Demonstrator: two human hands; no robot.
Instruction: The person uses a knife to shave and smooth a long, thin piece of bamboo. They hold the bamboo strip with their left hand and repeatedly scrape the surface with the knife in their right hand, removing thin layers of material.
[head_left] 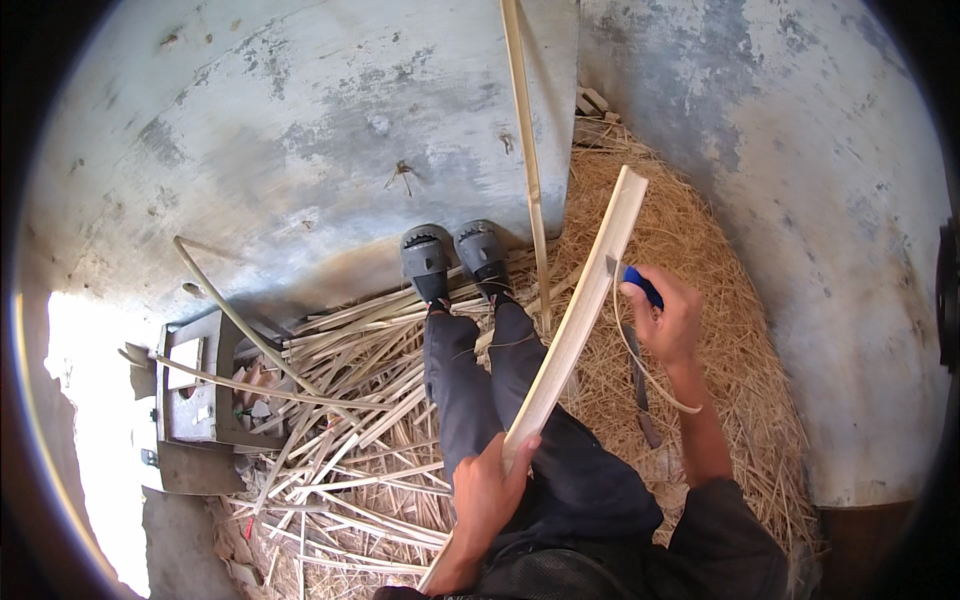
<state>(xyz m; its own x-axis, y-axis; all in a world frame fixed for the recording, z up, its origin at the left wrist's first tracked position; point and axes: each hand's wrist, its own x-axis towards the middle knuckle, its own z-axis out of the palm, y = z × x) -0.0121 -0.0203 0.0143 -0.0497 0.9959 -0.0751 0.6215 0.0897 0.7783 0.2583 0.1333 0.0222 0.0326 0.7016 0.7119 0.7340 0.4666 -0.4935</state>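
Pale wooden strip [578, 340] slants away over your legs [462, 385]; your left hand [490, 490] grips its nearer part, your right hand [668, 312] clasps a blue-handled knife [643, 286] against its right edge, a thin shaving [680, 404] curving below.

Two hands [672, 315], one blue-handled knife [645, 286], one wide wooden slat [573, 345], two grey slippers [427, 255]

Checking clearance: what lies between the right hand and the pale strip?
The head view shows a grey blade, a blue handle in the right hand, and part of a sliver.
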